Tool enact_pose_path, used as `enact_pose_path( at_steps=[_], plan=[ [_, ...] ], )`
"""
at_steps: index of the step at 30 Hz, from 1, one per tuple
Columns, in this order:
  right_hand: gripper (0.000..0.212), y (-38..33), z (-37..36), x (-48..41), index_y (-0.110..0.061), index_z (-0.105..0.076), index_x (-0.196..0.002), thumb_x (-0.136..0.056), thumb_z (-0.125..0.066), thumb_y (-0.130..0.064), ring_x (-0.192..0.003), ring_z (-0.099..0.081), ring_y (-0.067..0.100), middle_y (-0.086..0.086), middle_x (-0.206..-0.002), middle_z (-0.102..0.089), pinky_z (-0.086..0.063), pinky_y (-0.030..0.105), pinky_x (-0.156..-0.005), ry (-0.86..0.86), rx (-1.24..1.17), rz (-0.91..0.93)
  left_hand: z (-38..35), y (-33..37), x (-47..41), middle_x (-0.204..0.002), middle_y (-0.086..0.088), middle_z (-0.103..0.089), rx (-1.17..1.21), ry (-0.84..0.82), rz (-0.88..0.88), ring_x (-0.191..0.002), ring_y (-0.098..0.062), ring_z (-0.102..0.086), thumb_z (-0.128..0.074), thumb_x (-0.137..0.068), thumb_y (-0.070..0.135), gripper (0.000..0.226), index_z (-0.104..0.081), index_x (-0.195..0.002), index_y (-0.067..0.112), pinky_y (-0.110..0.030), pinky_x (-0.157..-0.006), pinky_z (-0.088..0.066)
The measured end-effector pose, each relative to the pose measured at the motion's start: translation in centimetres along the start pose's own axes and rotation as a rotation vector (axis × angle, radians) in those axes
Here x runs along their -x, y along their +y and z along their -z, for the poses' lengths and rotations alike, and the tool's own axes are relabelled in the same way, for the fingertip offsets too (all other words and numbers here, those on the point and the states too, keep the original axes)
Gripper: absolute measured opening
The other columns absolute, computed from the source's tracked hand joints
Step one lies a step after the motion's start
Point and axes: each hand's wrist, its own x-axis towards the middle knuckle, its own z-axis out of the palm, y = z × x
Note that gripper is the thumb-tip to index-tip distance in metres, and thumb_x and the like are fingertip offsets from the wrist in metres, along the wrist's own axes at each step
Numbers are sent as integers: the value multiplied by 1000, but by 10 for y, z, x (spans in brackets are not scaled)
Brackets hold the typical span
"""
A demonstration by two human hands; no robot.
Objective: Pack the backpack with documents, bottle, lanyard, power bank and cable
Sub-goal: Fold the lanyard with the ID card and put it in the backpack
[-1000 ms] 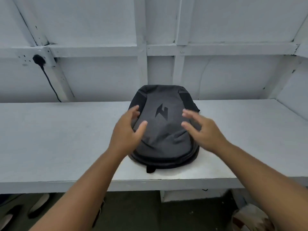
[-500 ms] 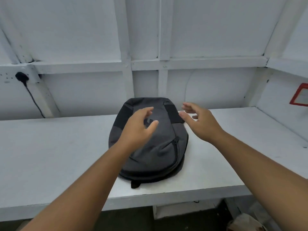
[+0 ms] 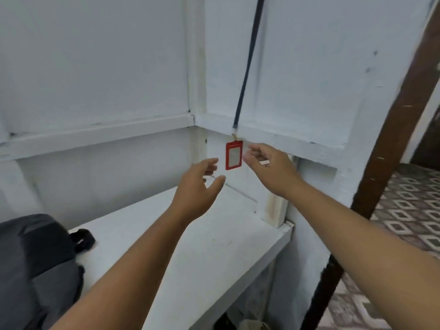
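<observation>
A lanyard with a dark blue strap (image 3: 247, 65) hangs down the white wall in the right corner, and a red card holder (image 3: 233, 155) dangles at its end. My right hand (image 3: 269, 170) is beside the holder's right edge, fingers loosely spread; whether they touch it is unclear. My left hand (image 3: 198, 189) is open just below and left of the holder, apart from it. The grey backpack (image 3: 35, 265) lies on the white shelf (image 3: 202, 246) at the lower left, partly cut off by the frame.
White wall beams run behind the shelf and meet in the corner. A dark brown post (image 3: 390, 148) stands right of the shelf end. Patterned floor tiles (image 3: 416, 210) show beyond it. The shelf ends at its right edge below my right arm.
The view has swung right from the backpack to the corner. Both hands have left the backpack and risen toward the hanging red card holder.
</observation>
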Motion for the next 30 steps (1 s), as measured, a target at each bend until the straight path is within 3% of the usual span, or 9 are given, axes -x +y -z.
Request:
enact_pose_path(
  at_steps=[6, 10, 17, 21, 26, 30],
  plan=[
    [52, 20, 39, -9, -28, -57, -136, -93, -58, -56, -108, -60, -3, -15, -122, -65, -49, 29, -98, 37, 79, -66, -44, 22, -42, -137, 3, -60, 15, -156, -112, -116, -9, -58, -65, -95, 40, 56, -47, -146, 26, -35, -103, -51],
    [53, 23, 33, -25, -31, -56, -136, -91, -58, -59, -111, -60, -3, -17, -123, -65, -51, 31, -99, -4, 106, -65, -49, 17, -68, -132, 7, -61, 40, -159, -151, -114, -7, -59, -66, -95, 38, 56, -48, -147, 26, -27, -102, -49],
    [46, -6, 26, -95, -27, -60, -133, -94, -61, -51, -108, -60, -7, -17, -116, -67, -48, 20, -94, 63, 82, 11, -33, 3, -138, -128, 10, -64, 157, -114, -141, -112, 1, -60, -67, -93, 35, 55, -50, -145, 28, -18, -91, -53],
    [40, -49, 45, -167, -28, -62, -129, -95, -60, -49, -104, -60, -8, -19, -110, -67, -44, 14, -87, 177, 13, 29, -6, 9, -212, -126, 15, -62, 175, -89, -200, -114, 1, -58, -65, -94, 38, 54, -49, -145, 32, -26, -100, -51],
    [51, -78, 68, -242, -21, -59, -133, -92, -65, -51, -114, -61, 12, -8, -118, -66, -48, 31, -98, 195, -95, -62, 4, 13, -280, -124, 13, -62, 213, -118, -162, -109, 1, -60, -64, -95, 40, 56, -46, -147, 29, -13, -85, -46],
    [64, -95, 84, -298, -11, -52, -140, -91, -68, -48, -125, -54, 20, 2, -135, -57, -43, 35, -105, 220, -72, -145, -7, 9, -316, -123, 10, -61, 259, -195, -52, -109, -1, -60, -66, -93, 44, 61, -46, -147, 25, -22, -90, -48]
  ],
)
